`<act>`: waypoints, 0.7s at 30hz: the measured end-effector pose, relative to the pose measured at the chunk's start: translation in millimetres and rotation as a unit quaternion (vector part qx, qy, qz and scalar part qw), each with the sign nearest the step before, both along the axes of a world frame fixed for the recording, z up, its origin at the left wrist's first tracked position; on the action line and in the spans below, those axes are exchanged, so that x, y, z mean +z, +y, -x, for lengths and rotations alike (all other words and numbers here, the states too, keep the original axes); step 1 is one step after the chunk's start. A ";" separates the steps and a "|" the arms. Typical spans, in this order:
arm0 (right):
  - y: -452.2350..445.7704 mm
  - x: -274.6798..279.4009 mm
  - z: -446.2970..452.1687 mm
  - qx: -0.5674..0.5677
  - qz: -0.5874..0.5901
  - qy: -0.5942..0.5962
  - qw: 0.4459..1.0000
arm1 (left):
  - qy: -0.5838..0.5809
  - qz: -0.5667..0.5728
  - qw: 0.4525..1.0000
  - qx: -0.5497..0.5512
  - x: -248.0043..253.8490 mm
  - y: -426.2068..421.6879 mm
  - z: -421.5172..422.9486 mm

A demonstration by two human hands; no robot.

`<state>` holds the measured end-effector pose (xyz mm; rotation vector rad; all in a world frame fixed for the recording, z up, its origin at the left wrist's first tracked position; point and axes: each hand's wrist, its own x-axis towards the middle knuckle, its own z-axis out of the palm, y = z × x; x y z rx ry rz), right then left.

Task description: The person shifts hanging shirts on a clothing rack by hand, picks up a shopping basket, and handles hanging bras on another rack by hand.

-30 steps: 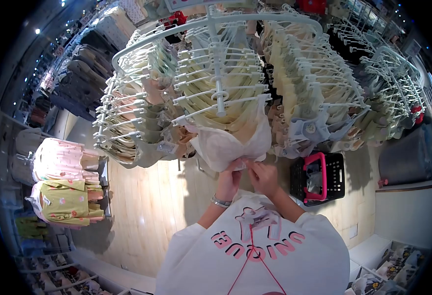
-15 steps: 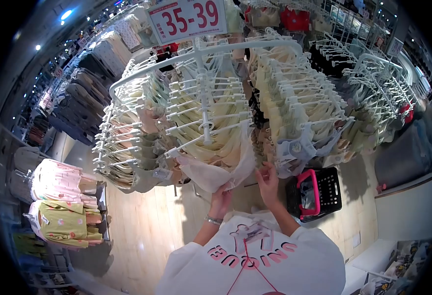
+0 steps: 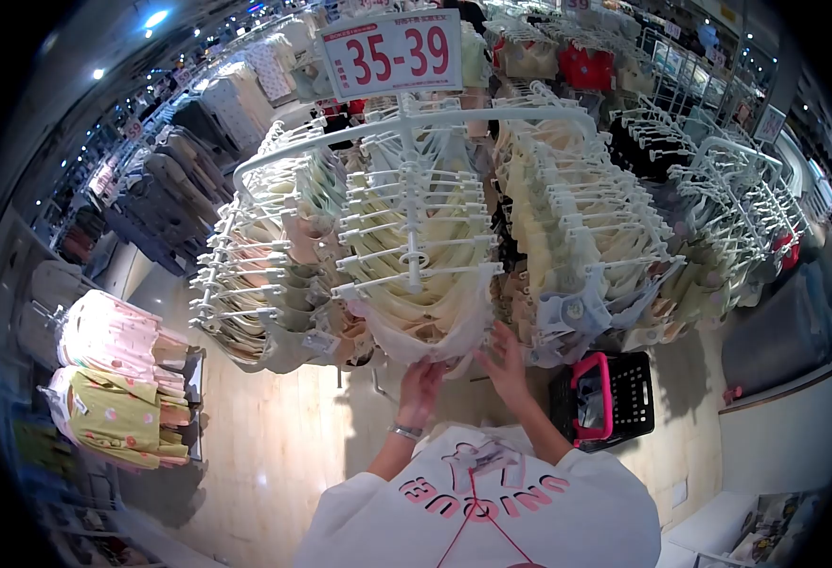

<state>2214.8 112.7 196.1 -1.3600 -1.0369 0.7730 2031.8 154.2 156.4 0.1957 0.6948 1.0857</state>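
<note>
A pale pinkish-white bra (image 3: 418, 339) hangs at the front of the middle row on a white clip hanger (image 3: 378, 284). My left hand (image 3: 420, 392) is at its lower edge, fingers closed on the fabric; their tips are partly hidden. Beside the bra's right side is my right hand (image 3: 505, 367), its fingers apart and touching or almost touching the cup's edge. Behind this bra, several cream and yellowish bras (image 3: 430, 227) hang closely packed on white hangers.
The white rack frame (image 3: 492, 115) carries a "35-39" sign (image 3: 399, 57). Bras hang in a left row (image 3: 274, 322) and a right row (image 3: 567, 308). A black basket with a pink handle (image 3: 632, 398) stands on the floor at right. Pajamas (image 3: 117, 417) hang at left.
The front bra has gone back from tilted toward me to hanging closer against its row. Both hands have shifted slightly, following its lower edge. The view has tipped up a little.
</note>
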 end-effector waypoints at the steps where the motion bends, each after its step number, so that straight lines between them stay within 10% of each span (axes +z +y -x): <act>1: 0.2 1.2 0.4 0.012 0.007 0.016 1.000 | 0.007 0.007 1.000 0.004 -3.2 2.3 2.7; 13: 7.3 -71.4 7.7 0.062 0.038 0.150 0.986 | 0.165 -0.031 0.981 -0.100 -4.1 4.7 15.4; 21: -0.1 -45.7 4.1 0.168 0.192 0.418 0.872 | 0.225 -0.043 0.958 -0.171 20.4 -2.7 14.0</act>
